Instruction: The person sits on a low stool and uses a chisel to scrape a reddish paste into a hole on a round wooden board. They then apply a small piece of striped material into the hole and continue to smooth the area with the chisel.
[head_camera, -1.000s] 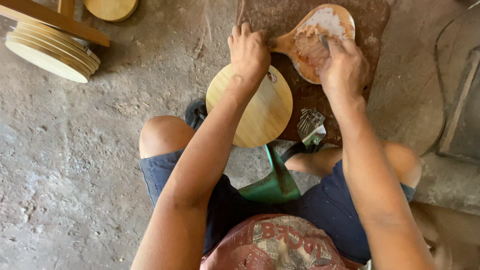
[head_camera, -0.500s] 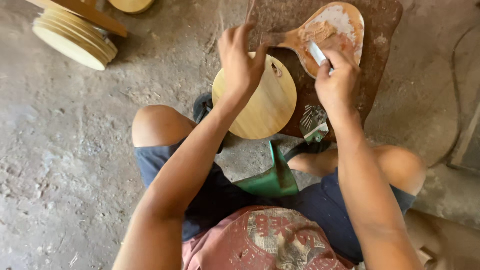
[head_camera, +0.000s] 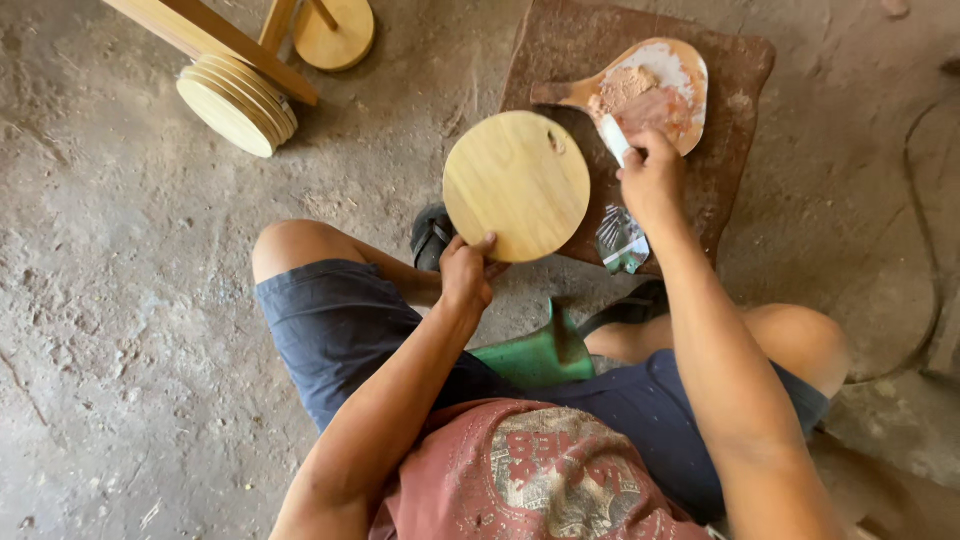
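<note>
While the left hand (head_camera: 466, 272) pinches the lower rim of the round pale wooden disc (head_camera: 516, 185), the right hand (head_camera: 651, 178), closed on a white-bladed scraper (head_camera: 613, 137), sits just right of it, over the putty-smeared wooden paddle (head_camera: 650, 88). Bare concrete floor (head_camera: 120, 300) lies open to the left.

We hold the round board (head_camera: 516, 186) upright over the floor (head_camera: 120, 300), between our knees. Right of it, the paddle (head_camera: 650, 90) lies on the slab (head_camera: 735, 170). The disc stack (head_camera: 238, 102) sits far left.
</note>
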